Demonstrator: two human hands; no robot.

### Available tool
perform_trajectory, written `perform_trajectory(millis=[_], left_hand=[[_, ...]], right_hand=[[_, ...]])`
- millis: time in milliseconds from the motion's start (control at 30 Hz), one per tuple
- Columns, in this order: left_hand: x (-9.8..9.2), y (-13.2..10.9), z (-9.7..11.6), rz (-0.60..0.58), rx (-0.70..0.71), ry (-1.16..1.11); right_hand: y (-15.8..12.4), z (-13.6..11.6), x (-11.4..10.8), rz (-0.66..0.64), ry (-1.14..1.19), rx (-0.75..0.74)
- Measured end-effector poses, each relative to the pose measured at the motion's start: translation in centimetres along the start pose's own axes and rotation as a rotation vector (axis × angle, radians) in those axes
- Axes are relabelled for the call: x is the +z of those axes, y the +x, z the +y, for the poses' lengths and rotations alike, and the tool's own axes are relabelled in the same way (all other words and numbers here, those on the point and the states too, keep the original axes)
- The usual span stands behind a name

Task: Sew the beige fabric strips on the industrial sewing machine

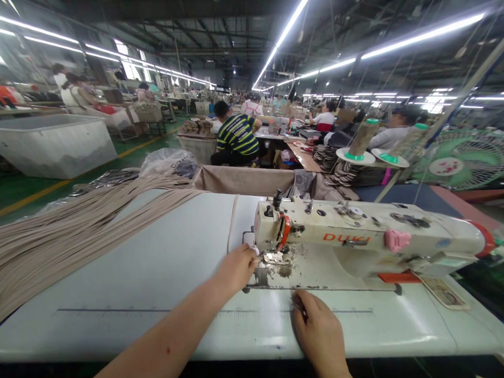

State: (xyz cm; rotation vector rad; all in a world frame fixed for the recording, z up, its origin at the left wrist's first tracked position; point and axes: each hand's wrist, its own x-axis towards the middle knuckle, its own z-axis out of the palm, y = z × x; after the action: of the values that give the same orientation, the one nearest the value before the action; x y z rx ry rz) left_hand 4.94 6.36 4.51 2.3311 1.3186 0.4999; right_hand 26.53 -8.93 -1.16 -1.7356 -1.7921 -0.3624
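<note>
"Where is the left hand (235, 269)?"

"It's resting at the needle end of the long cream sewing machine (372, 224) with orange-red lettering, just beside the metal presser foot (275, 259). The fingers are bending together, but their tips are partly hiding one another, so I can't tell whether they're gripping anything."

"And the narrow beige fabric strip (232, 223)?"

"It's lying on the smooth pale worktop (175, 251), left of the machine, running from the back edge down to near the left hand."

"What's the right hand (320, 328) doing?"

"It's resting near the front edge, before the machine, its fingers closing around a small dark object (299, 304). It's sitting over the printed ruler line (115, 311)."

"What's lying around them?"

"A broad bundle of long beige fabric strips (78, 227) is spreading over the worktop's left side. A pink plastic clip-like piece (397, 240) is sitting on the machine's front, and a printed paper slip (445, 292) is lying by its right end. Behind, a person in a striped shirt (238, 135) is sitting bent forward, and a green round fan (468, 160) is standing at the right."
</note>
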Motion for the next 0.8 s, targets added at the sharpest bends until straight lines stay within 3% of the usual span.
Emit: perform_trajectory(millis=[367, 633, 800], left_hand=[[1.3, -2.2, 3.5, -0.051, -0.154, 0.007], [2.9, -4.0, 4.5, -0.137, -0.110, 0.008], [2.3, -5.5, 5.8, -0.225, -0.062, -0.006]], right_hand=[[0.1, -0.2, -0.6, -0.091, 0.008, 0.023], [0.3, -0.8, -1.3, -0.063, 0.037, 0.009], [0.1, -0.7, -1.5, -0.062, 0.061, 0.024]])
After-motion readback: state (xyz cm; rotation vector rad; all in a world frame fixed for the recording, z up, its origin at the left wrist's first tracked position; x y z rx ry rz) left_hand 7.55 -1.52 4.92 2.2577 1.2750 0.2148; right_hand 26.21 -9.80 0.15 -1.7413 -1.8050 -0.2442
